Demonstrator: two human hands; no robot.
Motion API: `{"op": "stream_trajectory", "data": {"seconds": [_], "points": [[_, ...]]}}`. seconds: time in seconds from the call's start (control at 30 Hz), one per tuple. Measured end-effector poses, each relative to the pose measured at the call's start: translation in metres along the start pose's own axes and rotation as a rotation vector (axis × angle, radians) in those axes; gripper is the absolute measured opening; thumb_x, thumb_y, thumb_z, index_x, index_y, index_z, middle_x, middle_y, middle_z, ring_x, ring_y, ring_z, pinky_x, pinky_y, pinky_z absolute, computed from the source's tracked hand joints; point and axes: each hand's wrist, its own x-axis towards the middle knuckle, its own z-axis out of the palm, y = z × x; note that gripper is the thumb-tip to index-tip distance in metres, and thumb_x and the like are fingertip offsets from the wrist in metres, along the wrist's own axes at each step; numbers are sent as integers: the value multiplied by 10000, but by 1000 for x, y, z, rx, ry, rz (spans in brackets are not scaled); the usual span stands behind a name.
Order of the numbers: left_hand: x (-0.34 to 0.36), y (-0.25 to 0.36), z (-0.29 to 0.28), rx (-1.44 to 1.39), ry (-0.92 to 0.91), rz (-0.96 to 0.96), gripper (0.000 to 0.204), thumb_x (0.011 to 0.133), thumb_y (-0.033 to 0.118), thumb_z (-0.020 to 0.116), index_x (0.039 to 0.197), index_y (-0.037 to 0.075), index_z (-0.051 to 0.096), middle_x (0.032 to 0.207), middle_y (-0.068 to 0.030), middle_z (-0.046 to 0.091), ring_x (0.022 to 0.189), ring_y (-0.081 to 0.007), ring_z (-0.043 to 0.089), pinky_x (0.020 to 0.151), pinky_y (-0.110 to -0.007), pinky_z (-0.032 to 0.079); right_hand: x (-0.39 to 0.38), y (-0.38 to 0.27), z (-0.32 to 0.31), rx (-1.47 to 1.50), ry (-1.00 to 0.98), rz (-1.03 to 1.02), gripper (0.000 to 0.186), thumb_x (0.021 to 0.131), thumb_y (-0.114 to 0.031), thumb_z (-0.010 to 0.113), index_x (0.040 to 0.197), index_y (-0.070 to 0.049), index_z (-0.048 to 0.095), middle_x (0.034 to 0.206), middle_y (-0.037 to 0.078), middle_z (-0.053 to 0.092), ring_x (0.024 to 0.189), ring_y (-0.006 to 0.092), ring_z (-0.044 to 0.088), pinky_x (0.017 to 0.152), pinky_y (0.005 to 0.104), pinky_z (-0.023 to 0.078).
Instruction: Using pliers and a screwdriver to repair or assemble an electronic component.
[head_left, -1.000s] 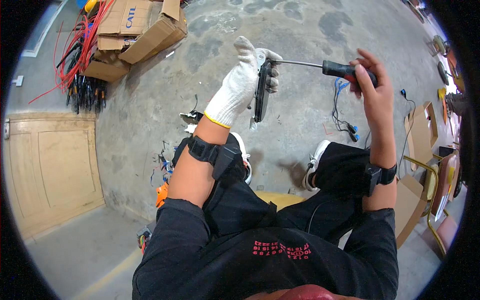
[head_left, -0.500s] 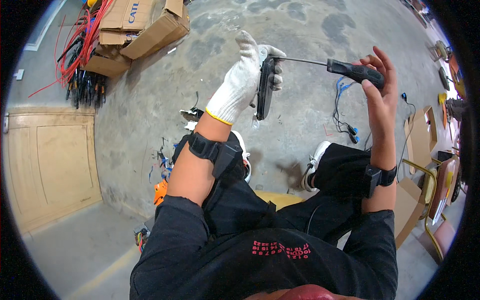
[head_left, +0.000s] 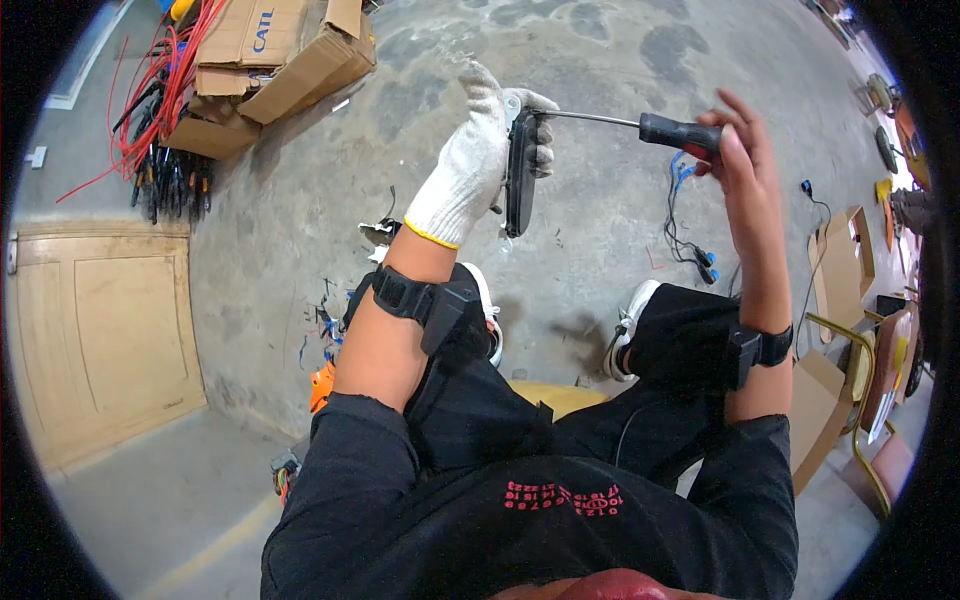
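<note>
My left hand (head_left: 470, 160), in a white knit glove with a yellow cuff edge, is wrapped round a long black part (head_left: 519, 180) with a pale metal tab at its top. Some gloved fingertips show on the part's right side. My bare right hand (head_left: 747, 165) is closed loosely at the end of the black handle of a screwdriver (head_left: 680, 135). The metal shaft runs left to the top of the black part, where its tip is too small to make out. What the black part belongs to cannot be told.
Open cardboard boxes (head_left: 325, 70), red cable (head_left: 170, 90) and black leads stand at the far left, above a wooden door (head_left: 130, 330). Black cords with blue plugs (head_left: 705, 262) lie on the concrete floor. A metal-framed chair (head_left: 865, 390) and more cardboard (head_left: 845, 270) are at the right.
Both hands, the black part and the screwdriver have shifted slightly left. My right fingers have changed their position around the handle's end.
</note>
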Motion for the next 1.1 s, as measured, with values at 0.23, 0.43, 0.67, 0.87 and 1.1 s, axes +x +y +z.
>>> {"op": "stream_trajectory", "data": {"seconds": [0.23, 0.43, 0.67, 0.87, 1.1], "points": [[0, -2, -2, -19, -3, -41, 921, 855, 816, 167, 1036, 7, 569, 788, -62, 541, 644, -157, 582, 657, -323, 553, 0, 1, -3, -134, -95, 230, 405, 970, -290, 561, 1254, -2, 568, 898, 70, 627, 766, 140, 643, 577, 247, 485], [2, -4, -2, -14, -2, -27, 936, 842, 827, 163, 1036, 5, 566, 784, -58, 540, 638, -153, 576, 641, -321, 543, 5, -4, -7, 77, -82, 525, 421, 979, -275, 526, 1323, -33, 528, 900, 43, 631, 638, 96, 587, 549, 232, 444], [0, -3, -2, -52, -10, -44, 917, 844, 828, 176, 1038, 18, 560, 781, -57, 541, 643, -153, 575, 639, -320, 539, 0, -2, -6, -43, -43, -77, 510, 934, -312, 554, 1356, -32, 494, 1112, 134, 621, 997, 198, 626, 838, 303, 483], [0, -2, 0, 1, -8, -30, 894, 856, 816, 187, 1030, 25, 566, 782, -57, 548, 645, -153, 579, 641, -325, 544, 17, 16, -30, -128, -283, 646, 445, 959, -299, 514, 1302, -18, 550, 1023, 82, 669, 799, 114, 599, 679, 215, 461], [0, -2, -1, -25, 19, -24, 853, 887, 783, 212, 1015, 16, 563, 771, -60, 547, 637, -157, 578, 637, -325, 548, 0, 2, -5, 155, -96, -35, 415, 981, -253, 498, 1334, -36, 520, 1150, 147, 620, 879, 172, 632, 710, 276, 495]]}}
